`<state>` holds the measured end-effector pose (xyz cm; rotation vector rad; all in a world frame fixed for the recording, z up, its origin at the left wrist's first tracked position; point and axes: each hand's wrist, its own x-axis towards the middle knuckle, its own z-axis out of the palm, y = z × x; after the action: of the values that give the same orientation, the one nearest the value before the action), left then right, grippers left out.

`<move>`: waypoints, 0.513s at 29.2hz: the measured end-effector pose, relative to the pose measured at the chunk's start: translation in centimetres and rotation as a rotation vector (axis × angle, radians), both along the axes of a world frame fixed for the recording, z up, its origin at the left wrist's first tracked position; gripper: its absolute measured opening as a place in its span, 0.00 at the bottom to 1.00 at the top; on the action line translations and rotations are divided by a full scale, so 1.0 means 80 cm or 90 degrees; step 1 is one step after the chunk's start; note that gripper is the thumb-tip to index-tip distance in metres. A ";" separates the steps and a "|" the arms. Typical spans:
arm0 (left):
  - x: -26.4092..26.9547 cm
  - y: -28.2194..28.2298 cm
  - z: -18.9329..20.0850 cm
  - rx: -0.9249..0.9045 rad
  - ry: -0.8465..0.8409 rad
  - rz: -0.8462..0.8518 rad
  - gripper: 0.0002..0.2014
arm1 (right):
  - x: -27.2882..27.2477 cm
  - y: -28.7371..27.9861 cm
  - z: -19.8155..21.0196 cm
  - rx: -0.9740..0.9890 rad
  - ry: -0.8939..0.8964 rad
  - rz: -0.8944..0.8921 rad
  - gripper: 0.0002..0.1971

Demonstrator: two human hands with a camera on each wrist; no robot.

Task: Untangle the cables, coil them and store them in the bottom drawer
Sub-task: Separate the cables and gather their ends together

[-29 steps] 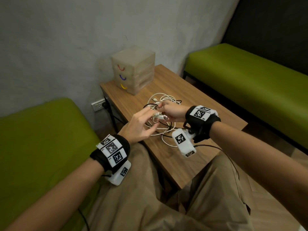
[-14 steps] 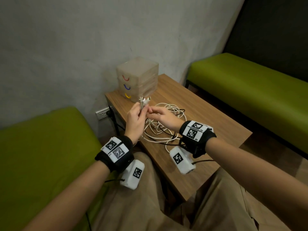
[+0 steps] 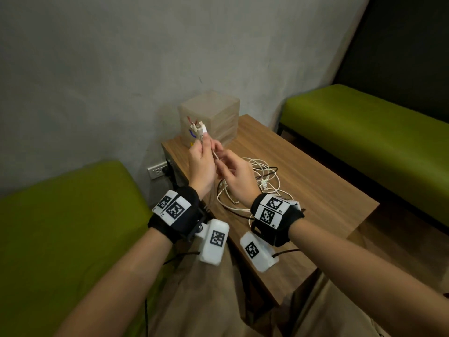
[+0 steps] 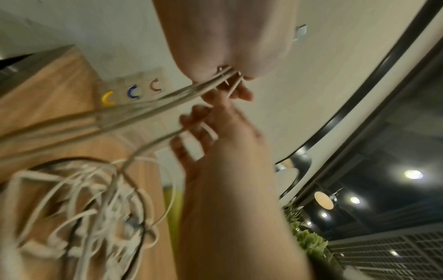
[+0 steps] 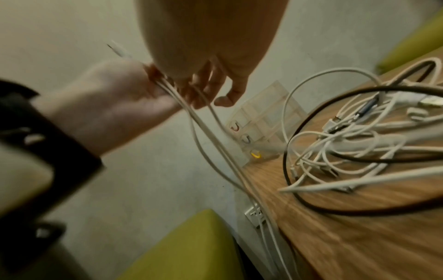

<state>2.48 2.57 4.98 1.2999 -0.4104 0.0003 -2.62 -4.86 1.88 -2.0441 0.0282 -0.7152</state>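
Observation:
A tangle of white cables with one black cable (image 3: pixel 255 181) lies on the wooden table (image 3: pixel 315 190). My left hand (image 3: pixel 201 142) is raised above the table's left edge. It grips a bunch of white cable strands (image 4: pixel 167 100), and their plugs (image 3: pixel 198 128) stick up past my fingers. My right hand (image 3: pixel 220 161), just right of and below the left, pinches one white strand (image 3: pixel 215 156) from the bunch. The strands hang down into the pile (image 5: pixel 359 142). The translucent drawer box (image 3: pixel 213 120) stands at the table's back, shut, with red, blue and yellow handles (image 4: pixel 107 98).
Green benches stand on the left (image 3: pixel 60 227) and on the right (image 3: pixel 376 142). A wall socket (image 3: pixel 156 170) sits low on the grey wall beside the table. My knees are against the table's near edge.
Both hands rose from the pile. My left hand took hold of the cable ends and lifted them in front of the drawer box. My right hand followed and now pinches a strand below.

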 end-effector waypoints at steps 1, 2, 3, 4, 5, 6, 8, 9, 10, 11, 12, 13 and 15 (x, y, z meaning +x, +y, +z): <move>0.003 0.002 0.015 -0.033 0.003 0.018 0.19 | 0.001 0.000 -0.005 -0.015 0.009 -0.006 0.05; 0.008 0.005 0.034 -0.075 0.009 0.046 0.19 | 0.000 -0.003 -0.011 -0.021 0.030 -0.007 0.06; 0.017 0.011 0.054 -0.120 0.011 0.085 0.19 | -0.001 -0.008 -0.019 -0.032 0.066 0.000 0.09; 0.028 0.020 0.074 -0.157 0.004 0.127 0.18 | -0.004 -0.016 -0.029 -0.053 0.109 0.013 0.12; 0.039 0.032 0.093 -0.178 -0.010 0.167 0.18 | -0.008 -0.025 -0.038 -0.082 0.156 0.022 0.14; 0.051 0.042 0.105 -0.181 -0.031 0.196 0.18 | -0.013 -0.034 -0.045 -0.110 0.195 0.025 0.16; 0.066 0.055 0.109 -0.076 -0.103 0.238 0.17 | -0.018 -0.050 -0.048 -0.145 0.218 0.010 0.18; 0.066 0.056 0.102 0.039 -0.155 0.248 0.17 | -0.018 -0.054 -0.043 -0.158 0.207 0.000 0.18; 0.061 0.053 0.090 0.160 -0.210 0.229 0.16 | -0.018 -0.054 -0.034 -0.165 0.191 -0.005 0.18; 0.052 0.046 0.076 0.268 -0.258 0.183 0.14 | -0.016 -0.053 -0.024 -0.165 0.173 -0.005 0.17; 0.041 0.038 0.061 0.352 -0.288 0.116 0.13 | -0.013 -0.050 -0.013 -0.163 0.153 -0.004 0.16; 0.031 0.032 0.045 0.407 -0.299 0.039 0.12 | -0.009 -0.047 -0.002 -0.158 0.136 -0.003 0.15; 0.016 0.022 0.017 0.474 -0.295 -0.079 0.12 | -0.003 -0.043 0.016 -0.143 0.125 -0.003 0.13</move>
<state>3.76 4.35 6.35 2.0115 -0.9463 0.0494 -2.85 -8.32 3.16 -2.3244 0.0670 -0.5375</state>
